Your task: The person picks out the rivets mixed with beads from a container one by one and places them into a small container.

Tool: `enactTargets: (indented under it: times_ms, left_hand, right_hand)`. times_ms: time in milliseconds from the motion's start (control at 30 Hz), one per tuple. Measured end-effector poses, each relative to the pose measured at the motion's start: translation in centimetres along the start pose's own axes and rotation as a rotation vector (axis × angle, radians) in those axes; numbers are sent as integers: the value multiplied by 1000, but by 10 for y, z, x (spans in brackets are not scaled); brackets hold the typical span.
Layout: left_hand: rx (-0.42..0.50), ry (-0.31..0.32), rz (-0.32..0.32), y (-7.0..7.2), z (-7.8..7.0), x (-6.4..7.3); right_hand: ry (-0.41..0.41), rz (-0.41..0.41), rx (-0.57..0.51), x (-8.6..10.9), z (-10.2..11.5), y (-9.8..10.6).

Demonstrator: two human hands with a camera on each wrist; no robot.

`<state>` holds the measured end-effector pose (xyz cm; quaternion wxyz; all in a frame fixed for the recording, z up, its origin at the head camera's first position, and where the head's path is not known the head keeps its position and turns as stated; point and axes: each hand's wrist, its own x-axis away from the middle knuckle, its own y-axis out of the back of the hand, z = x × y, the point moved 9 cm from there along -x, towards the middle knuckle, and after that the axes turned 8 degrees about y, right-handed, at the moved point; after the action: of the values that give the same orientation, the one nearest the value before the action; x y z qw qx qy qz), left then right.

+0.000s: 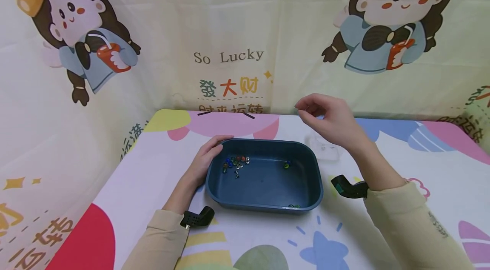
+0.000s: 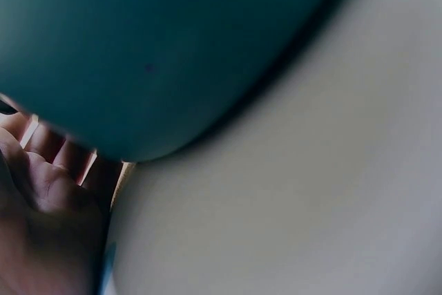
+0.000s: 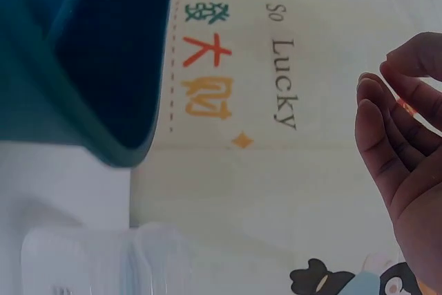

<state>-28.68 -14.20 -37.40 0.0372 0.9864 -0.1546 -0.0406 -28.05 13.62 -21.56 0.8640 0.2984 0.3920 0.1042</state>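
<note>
A dark blue rectangular bin (image 1: 264,209) stands on the table. My left hand (image 1: 204,161) rests along its left side, with the thumb at the rim and straight fingers at the far left corner; the bin hides the fingertips in the left wrist view. Inside, small red, blue, green and silver bead-like pieces (image 1: 235,162) cluster at the left. A few green and blue ones (image 1: 287,164) lie at the right, others by the near right corner. My right hand (image 1: 331,119) is raised above a clear plastic box (image 1: 327,153), fingers loosely bent, nothing visible between them.
The clear box, right of the bin, contains small shiny pieces. A printed cloth (image 1: 229,19) hangs behind the table's far edge. Two short dark strips (image 1: 249,115) show along that edge. The patterned tabletop (image 1: 214,257) extends in front of the bin.
</note>
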Motion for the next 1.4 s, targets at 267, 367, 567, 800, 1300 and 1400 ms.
enactTargets:
  times_ms: [267,367,567,800,1300,1400]
  left_hand:
    - [-2,-5,0,0,0,0]
    - [4,-8,5,0,0,0]
    - [8,-14,9,0,0,0]
    - [8,-11,6,1,1,-2]
    - [9,-11,4,1,1,-1]
    - [8,-11,3,1,0,-1]
  right_hand:
    - [-50,27,-53,-10,6,-17]
    - [-45,40,-71,-14,6,-25]
    - [-35,57,-96,-18,6,-42]
    - [-30,90,-114,-20,3,-58]
    - [-5,149,-152,-22,3,-84]
    - [0,150,-177,-22,1,-89]
